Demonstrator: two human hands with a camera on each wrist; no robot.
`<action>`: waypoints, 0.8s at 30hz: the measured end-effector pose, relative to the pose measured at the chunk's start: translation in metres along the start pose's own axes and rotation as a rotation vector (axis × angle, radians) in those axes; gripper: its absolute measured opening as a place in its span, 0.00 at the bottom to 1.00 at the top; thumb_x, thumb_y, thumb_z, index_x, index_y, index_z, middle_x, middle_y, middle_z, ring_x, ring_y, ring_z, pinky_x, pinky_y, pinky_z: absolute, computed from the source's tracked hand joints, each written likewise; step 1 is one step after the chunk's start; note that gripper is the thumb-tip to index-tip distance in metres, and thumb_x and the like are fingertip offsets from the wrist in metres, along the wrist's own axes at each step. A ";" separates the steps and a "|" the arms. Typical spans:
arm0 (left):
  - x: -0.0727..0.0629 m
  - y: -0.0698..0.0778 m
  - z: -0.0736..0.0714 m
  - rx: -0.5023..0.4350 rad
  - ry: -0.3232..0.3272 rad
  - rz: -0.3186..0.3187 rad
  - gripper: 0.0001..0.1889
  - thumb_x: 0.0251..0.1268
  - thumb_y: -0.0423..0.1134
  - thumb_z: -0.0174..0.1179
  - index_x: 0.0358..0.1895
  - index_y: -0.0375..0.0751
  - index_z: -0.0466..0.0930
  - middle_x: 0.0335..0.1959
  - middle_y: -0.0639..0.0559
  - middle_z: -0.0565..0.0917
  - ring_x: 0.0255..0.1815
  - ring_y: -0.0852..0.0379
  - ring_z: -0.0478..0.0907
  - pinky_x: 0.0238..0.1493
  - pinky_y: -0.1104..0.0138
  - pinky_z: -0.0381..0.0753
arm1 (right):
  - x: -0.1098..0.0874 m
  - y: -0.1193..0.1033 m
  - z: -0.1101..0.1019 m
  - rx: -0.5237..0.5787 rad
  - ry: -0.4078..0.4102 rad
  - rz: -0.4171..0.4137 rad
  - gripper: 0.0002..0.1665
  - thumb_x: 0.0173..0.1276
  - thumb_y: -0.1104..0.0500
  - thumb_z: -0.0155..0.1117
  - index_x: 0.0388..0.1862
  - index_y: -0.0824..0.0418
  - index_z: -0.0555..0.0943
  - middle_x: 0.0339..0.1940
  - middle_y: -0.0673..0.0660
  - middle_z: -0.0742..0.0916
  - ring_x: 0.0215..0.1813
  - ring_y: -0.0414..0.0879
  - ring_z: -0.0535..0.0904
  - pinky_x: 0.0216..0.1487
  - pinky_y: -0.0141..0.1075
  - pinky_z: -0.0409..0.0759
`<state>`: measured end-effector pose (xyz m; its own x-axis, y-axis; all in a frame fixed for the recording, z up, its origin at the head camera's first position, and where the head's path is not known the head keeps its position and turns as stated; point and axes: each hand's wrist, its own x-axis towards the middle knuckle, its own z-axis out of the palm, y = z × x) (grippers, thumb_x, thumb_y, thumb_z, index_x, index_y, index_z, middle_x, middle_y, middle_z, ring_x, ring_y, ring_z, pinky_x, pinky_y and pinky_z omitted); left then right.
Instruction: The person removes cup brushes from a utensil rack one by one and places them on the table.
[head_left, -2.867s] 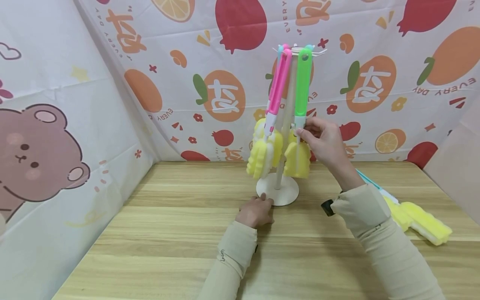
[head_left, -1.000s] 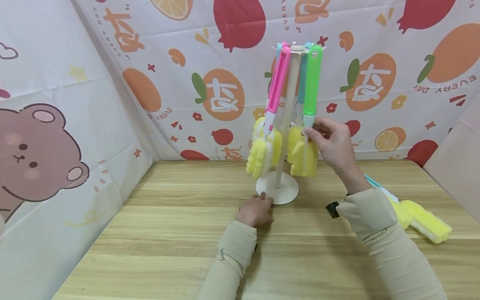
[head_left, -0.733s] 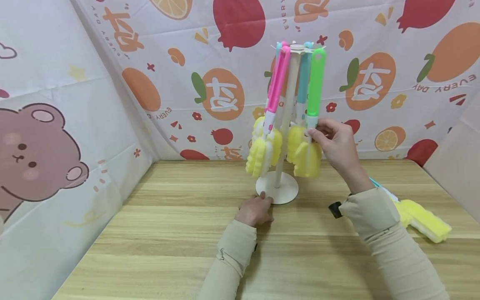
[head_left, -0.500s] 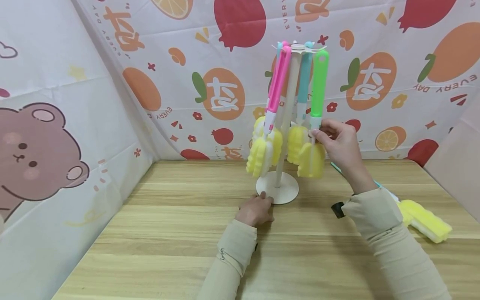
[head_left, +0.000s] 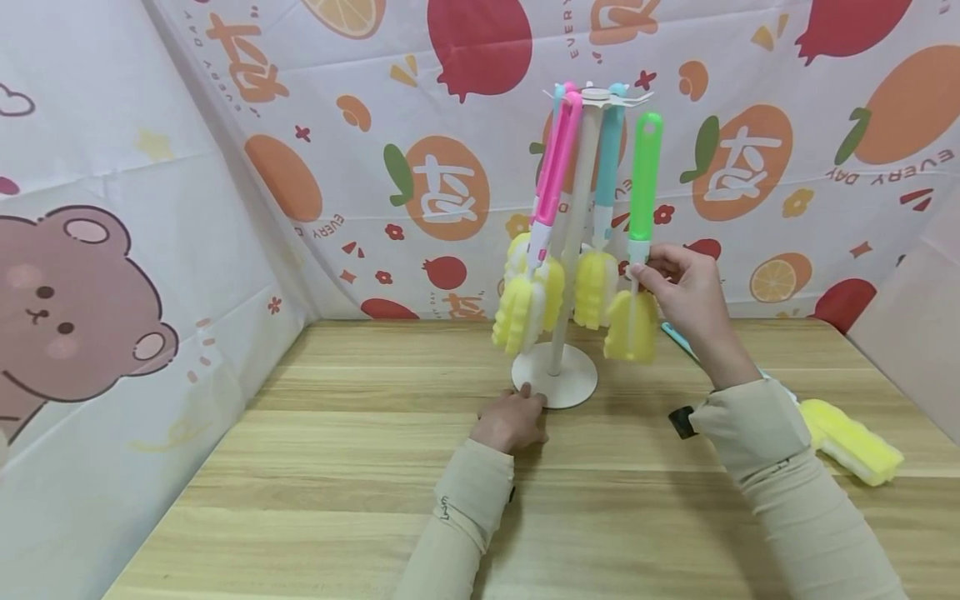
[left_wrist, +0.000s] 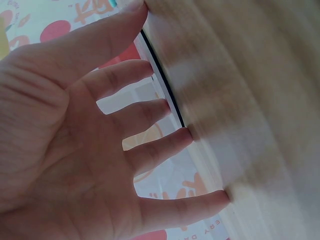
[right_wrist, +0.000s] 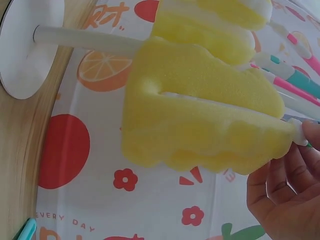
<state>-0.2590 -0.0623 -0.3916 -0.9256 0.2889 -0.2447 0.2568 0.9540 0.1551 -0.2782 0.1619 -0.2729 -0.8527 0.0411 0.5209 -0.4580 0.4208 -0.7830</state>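
Note:
A sponge brush with a green handle (head_left: 645,175) hangs upright from my right hand (head_left: 688,296), which pinches its white neck between thumb and fingers. Its top hole is apart from the hooks, to the right of the white rack (head_left: 579,200). In the right wrist view, the brush's yellow sponge head (right_wrist: 200,125) fills the middle. My left hand (head_left: 512,422) rests at the front rim of the rack's round base (head_left: 570,396). The left wrist view has its fingers (left_wrist: 160,152) spread and fairly straight, some tips touching the base edge, others at the tabletop.
On the rack hang brushes with pink handles (head_left: 558,162) and teal handles (head_left: 609,162), yellow-and-white sponges downward. More sponge brushes (head_left: 855,442) lie on the wooden table (head_left: 337,500) at the right, partly behind the right forearm. Fruit-printed cloth (head_left: 360,250) stands behind.
My right hand has carried the green-handled brush rightward and slightly down, off its place at the rack's hooks. The teal-handled brush behind has come into sight. My left hand stays at the base.

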 end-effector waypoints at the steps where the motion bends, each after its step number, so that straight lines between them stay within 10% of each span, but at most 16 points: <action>1: 0.000 0.000 0.000 0.001 -0.001 0.000 0.27 0.66 0.48 0.69 0.67 0.48 0.77 0.76 0.45 0.67 0.70 0.43 0.69 0.51 0.36 0.78 | 0.000 0.001 0.000 0.001 0.000 0.001 0.15 0.74 0.63 0.65 0.52 0.73 0.84 0.36 0.56 0.86 0.35 0.39 0.78 0.38 0.24 0.78; 24: 0.000 -0.001 0.000 0.019 0.013 0.025 0.20 0.75 0.35 0.56 0.67 0.49 0.77 0.75 0.44 0.68 0.69 0.42 0.70 0.50 0.36 0.79 | -0.001 0.012 -0.008 -0.055 -0.038 0.106 0.16 0.76 0.61 0.63 0.54 0.73 0.83 0.38 0.59 0.86 0.37 0.45 0.77 0.38 0.24 0.78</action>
<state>-0.2591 -0.0636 -0.3917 -0.9223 0.3113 -0.2290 0.2845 0.9480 0.1428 -0.2813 0.1738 -0.2800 -0.9050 0.0540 0.4219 -0.3510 0.4653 -0.8126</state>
